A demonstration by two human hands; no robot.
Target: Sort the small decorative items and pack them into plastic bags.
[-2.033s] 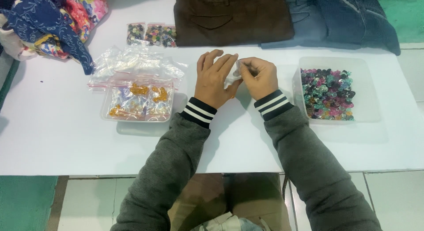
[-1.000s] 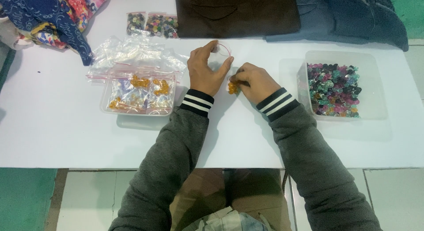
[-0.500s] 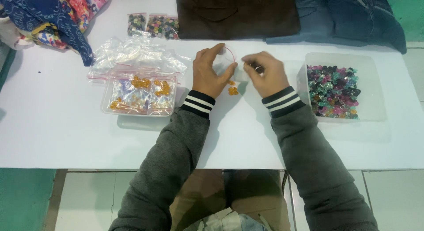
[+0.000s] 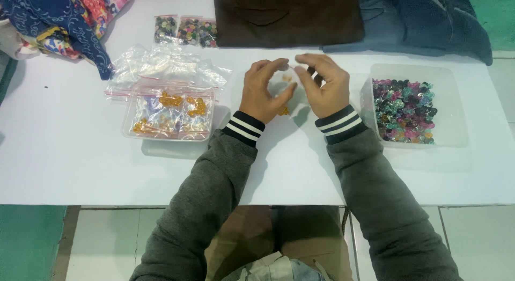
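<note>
Nearest to me the front edge of the white desk (image 4: 161, 179) runs straight across, and the strip between this edge and my sleeves is bare, so my forearms have free room there. My left hand (image 4: 263, 90) and my right hand (image 4: 324, 85) are raised close together over the middle of the desk, fingertips almost meeting. Both pinch a small clear plastic bag (image 4: 284, 90) between them. The bag is transparent and a little crumpled; a few orange pieces (image 4: 283, 110) show at its lower part, just beside my left thumb.

To the left, near my left hand, stands a shallow clear tray (image 4: 129, 132) with zip bags of the same orange pieces, and loose empty bags (image 4: 166, 66) lie behind it. To the right, close to my right wrist, a clear box (image 4: 456, 136) holds many-coloured beads.

At the far edge lie three small filled bags (image 4: 185, 30), a brown garment (image 4: 289, 15), a dark blue garment (image 4: 424, 18) and patterned cloth (image 4: 59, 18) at the left corner.
</note>
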